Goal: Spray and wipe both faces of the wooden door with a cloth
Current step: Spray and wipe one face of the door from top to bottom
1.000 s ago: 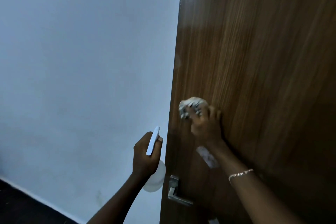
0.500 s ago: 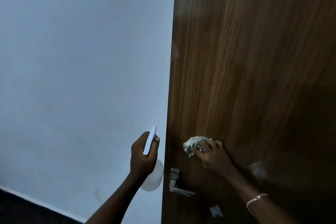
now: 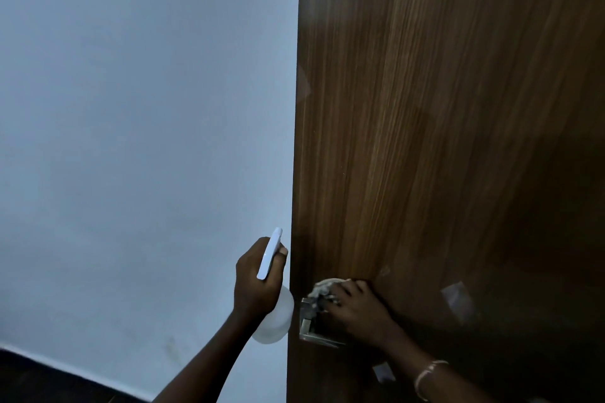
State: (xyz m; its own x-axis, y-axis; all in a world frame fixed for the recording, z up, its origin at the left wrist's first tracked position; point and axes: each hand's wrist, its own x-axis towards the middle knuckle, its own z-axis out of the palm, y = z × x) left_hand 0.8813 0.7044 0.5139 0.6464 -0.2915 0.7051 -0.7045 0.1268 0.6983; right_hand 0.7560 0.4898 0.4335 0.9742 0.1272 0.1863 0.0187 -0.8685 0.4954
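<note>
Wiping step: our right hand (image 3: 358,312) fingers clamped the cloth (image 3: 323,287) on the wooden door (image 3: 425,108) at the door handle (image 3: 308,329); left hand (image 3: 255,281) fingers clasped the spray bottle (image 3: 275,324) beside it. Next, likely: below the handle.

The left grip (image 3: 258,281) is held up on a slanted forearm, its back to the camera, fingers curled round the spray bottle (image 3: 274,321). The right grip (image 3: 357,311) reaches forward, knuckles up, fingers bent over the cloth (image 3: 322,288).

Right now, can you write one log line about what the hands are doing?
left hand: holds spray bottle | right hand: holds cloth at door handle | stage: wiping wooden door
</note>
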